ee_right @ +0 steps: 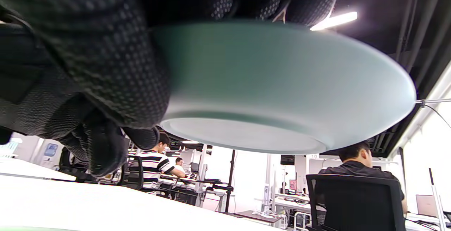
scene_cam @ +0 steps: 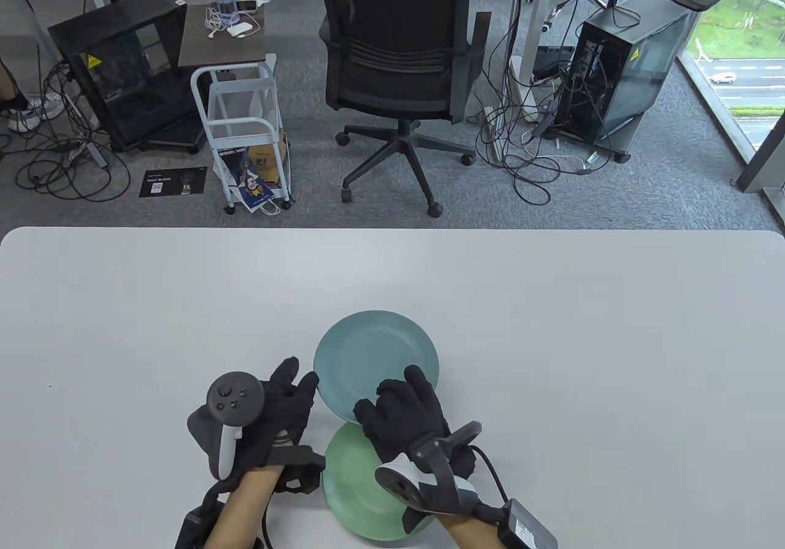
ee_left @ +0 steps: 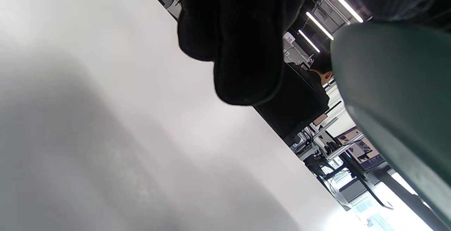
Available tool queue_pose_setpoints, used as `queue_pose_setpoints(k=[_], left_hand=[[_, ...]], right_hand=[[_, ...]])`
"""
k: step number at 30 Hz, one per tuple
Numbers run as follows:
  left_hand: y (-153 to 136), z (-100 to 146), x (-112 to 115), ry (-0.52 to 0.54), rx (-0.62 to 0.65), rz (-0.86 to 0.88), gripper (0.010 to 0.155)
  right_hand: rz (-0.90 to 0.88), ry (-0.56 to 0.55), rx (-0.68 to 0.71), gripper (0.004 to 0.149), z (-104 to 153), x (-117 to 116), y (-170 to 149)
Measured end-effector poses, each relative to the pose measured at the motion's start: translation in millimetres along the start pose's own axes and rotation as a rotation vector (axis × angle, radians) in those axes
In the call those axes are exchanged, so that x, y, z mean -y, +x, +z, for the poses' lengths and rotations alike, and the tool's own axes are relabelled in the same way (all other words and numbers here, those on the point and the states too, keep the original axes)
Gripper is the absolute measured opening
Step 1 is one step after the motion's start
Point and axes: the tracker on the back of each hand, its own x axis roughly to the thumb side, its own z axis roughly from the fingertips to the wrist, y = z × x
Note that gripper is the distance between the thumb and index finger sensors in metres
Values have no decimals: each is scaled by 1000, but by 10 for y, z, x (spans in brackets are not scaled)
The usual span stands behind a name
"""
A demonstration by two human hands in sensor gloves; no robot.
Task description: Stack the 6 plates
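Right grip (scene_cam: pixel 405 414) clamped on teal plate (scene_cam: pixel 374 359) above green plate (scene_cam: pixel 356 487); left grip (scene_cam: pixel 270 408) apart beside it.

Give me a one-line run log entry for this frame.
phase: stacking | right hand: grips teal plate, lifted off table | left hand: beside teal plate's rim | green plate: on table

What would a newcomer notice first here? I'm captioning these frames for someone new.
The right hand holds a teal plate lifted off the white table, near its front edge. Below it lies a green plate, with the left hand beside the teal plate's rim.
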Motion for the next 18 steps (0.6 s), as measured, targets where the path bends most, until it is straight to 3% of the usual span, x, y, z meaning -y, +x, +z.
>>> queue_pose_setpoints(k=[9,15,18], left_hand=[[-163,-80,77,-157,-112,306,54],[-196,-102,68,-139,-127,274,52],[-217,-113,52,-136,-132,280,51]], right_hand=[[-1,16,78,37,24,-24,109],[44,68,127,41,23,-54,143],[45,159,133,51,9,-65,82]])
